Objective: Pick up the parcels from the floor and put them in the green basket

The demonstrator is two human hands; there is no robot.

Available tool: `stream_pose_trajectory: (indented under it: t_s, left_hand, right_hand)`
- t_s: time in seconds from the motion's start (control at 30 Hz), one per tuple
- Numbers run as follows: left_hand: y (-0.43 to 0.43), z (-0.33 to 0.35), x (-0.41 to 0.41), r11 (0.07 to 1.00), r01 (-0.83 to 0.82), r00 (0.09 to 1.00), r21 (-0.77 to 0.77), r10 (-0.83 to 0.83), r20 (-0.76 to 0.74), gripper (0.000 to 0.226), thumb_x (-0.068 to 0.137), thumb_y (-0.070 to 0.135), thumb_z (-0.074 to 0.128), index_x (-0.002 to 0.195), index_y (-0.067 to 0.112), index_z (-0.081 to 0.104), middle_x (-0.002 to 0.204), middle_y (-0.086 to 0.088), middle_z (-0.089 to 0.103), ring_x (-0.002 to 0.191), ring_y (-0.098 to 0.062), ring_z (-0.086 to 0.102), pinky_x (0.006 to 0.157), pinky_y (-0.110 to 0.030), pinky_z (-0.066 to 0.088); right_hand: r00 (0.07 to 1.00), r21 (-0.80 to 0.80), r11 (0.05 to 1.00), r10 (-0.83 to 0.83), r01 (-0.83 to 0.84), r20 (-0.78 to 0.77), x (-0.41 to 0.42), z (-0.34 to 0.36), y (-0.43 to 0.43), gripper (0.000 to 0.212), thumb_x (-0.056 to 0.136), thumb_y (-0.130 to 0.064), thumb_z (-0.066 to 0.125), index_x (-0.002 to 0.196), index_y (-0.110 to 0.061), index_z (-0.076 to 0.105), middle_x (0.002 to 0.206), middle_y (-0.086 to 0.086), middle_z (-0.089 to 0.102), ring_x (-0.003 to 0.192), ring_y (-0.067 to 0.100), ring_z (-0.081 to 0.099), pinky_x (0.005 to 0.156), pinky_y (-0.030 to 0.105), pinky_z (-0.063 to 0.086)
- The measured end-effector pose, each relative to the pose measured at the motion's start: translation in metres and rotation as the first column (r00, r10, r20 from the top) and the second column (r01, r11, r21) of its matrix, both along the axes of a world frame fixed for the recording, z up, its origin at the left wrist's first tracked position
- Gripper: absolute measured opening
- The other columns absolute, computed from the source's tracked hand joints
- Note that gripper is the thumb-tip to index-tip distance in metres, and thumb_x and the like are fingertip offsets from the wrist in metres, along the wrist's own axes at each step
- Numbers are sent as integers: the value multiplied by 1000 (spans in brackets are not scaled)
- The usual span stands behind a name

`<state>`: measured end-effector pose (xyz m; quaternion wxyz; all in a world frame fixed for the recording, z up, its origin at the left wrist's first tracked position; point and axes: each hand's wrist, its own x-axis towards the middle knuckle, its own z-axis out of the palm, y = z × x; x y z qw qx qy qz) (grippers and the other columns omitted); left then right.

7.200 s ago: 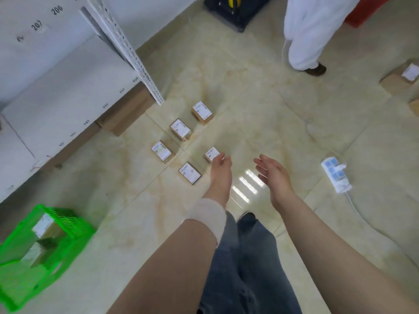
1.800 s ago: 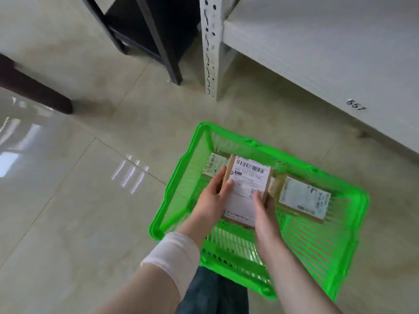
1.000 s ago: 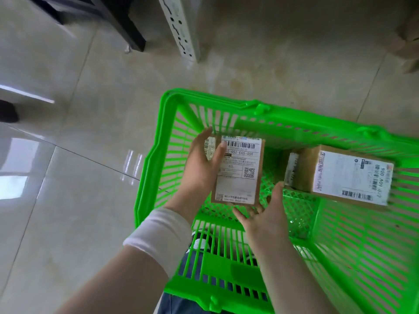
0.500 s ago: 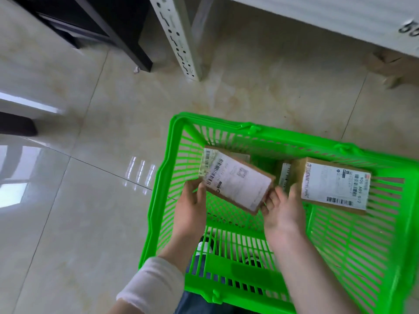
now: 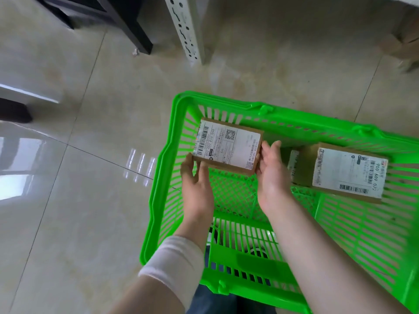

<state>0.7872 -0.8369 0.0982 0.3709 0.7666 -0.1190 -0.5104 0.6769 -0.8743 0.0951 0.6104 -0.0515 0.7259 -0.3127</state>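
Note:
The green basket (image 5: 163, 177) stands on the tiled floor right in front of me. Both of my hands are inside it, holding a brown parcel (image 5: 226, 146) with a white label, label up, at the basket's far left corner. My left hand (image 5: 197, 186) pinches the parcel's near left corner. My right hand (image 5: 272, 175) holds its right end, thumb up along the edge. A second labelled parcel (image 5: 344, 173) lies at the basket's right side. Between the two, the edge of another parcel (image 5: 293, 164) shows, mostly hidden.
A white perforated shelf post (image 5: 188, 30) stands just beyond the basket, with a black furniture leg (image 5: 133, 30) to its left. A cardboard box (image 5: 408, 44) sits under the shelf at the top right. A dark object (image 5: 13, 109) is at the left edge.
The parcel has turned from tilted to flat and level and moved into the basket's far left corner. Both hands have stayed at its ends.

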Motion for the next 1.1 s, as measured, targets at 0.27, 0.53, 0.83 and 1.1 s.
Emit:
stream_pose_trajectory:
  t_s: [0.27,0.53,0.83,1.1]
  left_hand:
    - [-3,18,-12,978,-131,973,163,159,-171,62,97,27,41,149,15,9,155,-12,24,141,-28,30,117,-41,27]
    - [23,184,-44,966,195,970,170,-165,-176,53,98,23,39,146,20,17,151,-14,33,136,-28,39,114,-42,29]
    - [71,353,-130,742,660,751,115,-650,-117,51,97,22,42,144,15,23,147,-12,39,134,-25,41,113,-37,30]
    - [195,441,-257,529,847,529,41,-837,-138,45,95,5,43,139,3,33,119,-7,46,105,-14,44,90,-22,31]
  right_hand:
    - [1000,83,996,11,-13,22,-3,32,-1,63,94,-57,23,145,-22,32,155,-3,29,142,17,26,116,38,13]
    - [999,56,998,-34,36,-27,-31,198,57,49,98,-39,36,141,-16,40,150,1,38,138,20,35,110,30,24]
    - [894,-122,889,-447,441,-21,-114,375,158,40,97,-26,43,132,-8,50,139,4,51,130,17,45,115,37,28]
    - [723,-171,711,-690,682,11,-197,449,306,35,94,-30,50,126,-17,54,133,2,56,117,10,49,111,31,32]
